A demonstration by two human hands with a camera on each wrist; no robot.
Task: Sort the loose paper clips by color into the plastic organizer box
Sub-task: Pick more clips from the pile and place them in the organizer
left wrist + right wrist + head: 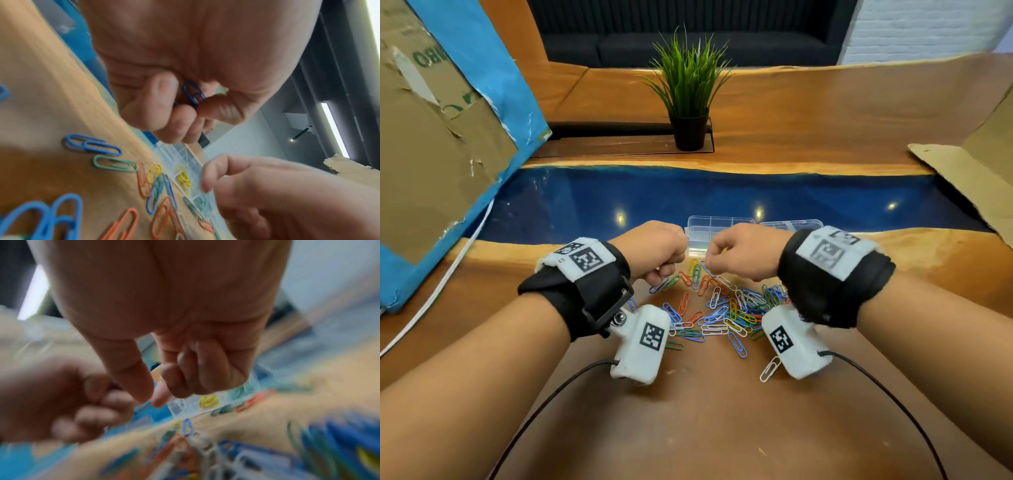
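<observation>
A clear plastic organizer box point(700, 226) stands open just beyond a pile of loose coloured paper clips point(726, 311) on the wooden table. Both hands hover side by side at the box's near edge. My left hand point(671, 269) is curled, and the left wrist view shows a dark blue paper clip point(193, 94) pinched in its fingers point(164, 100). My right hand point(710, 262) has thumb and forefinger tips together, the other fingers curled in, with no clip showing between them point(154, 394). Yellow clips point(185, 180) and green clips point(203, 204) lie in separate compartments.
A potted plant point(688, 102) stands at the table's far side. A blue and brown cardboard box point(441, 154) is on the left, and cardboard point(969, 181) on the right. A lone white clip point(769, 369) lies near my right wrist. Cables run along the table's near part.
</observation>
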